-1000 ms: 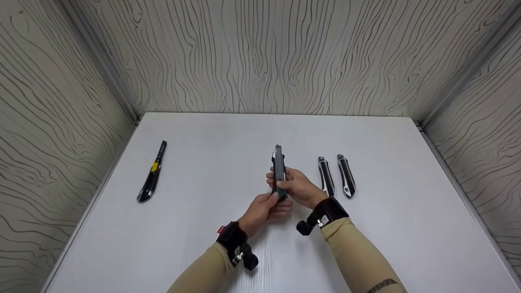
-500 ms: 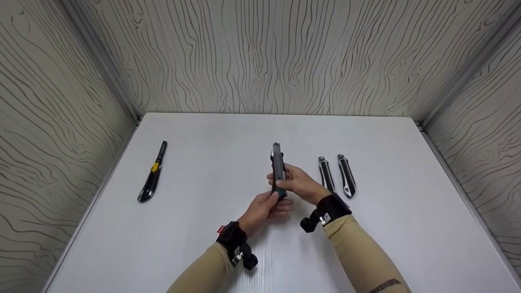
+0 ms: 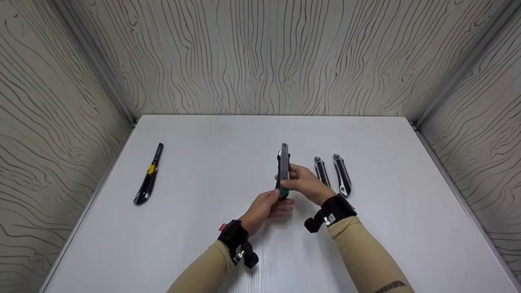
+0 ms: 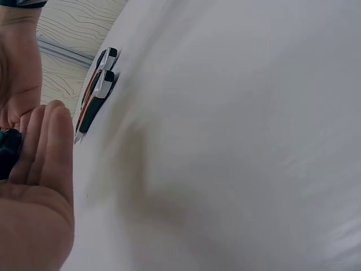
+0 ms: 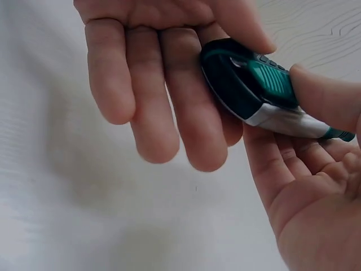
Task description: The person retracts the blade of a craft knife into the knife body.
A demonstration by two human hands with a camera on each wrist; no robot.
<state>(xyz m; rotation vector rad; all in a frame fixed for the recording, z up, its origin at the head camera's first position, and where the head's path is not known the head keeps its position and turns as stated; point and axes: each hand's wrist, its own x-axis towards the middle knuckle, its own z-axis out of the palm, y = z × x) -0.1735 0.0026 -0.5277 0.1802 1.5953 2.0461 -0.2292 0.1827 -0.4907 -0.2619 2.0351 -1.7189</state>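
Note:
Both hands hold a utility knife (image 3: 284,162) over the middle of the white table, its grey end pointing away from me. My left hand (image 3: 262,209) pinches the dark green butt (image 5: 234,79) between thumb and forefinger, the other fingers stretched out underneath. Higher on the handle, my right hand (image 3: 307,185) grips it with the thumb on top and fingers behind. In the left wrist view only a bit of the knife's green end (image 4: 8,149) shows beside the fingers. No bare blade can be made out.
Two silver-and-black utility knives (image 3: 342,175) (image 3: 321,171) lie side by side right of my hands, the nearer one partly covered by my right hand. A black utility knife with a yellow slider (image 3: 147,185) lies far left. Wood-patterned panels (image 3: 260,57) enclose the table.
The held knife has shifted slightly right and swung from leaning left to nearly straight ahead. My right hand has moved a little right with it. The head view has also shifted slightly.

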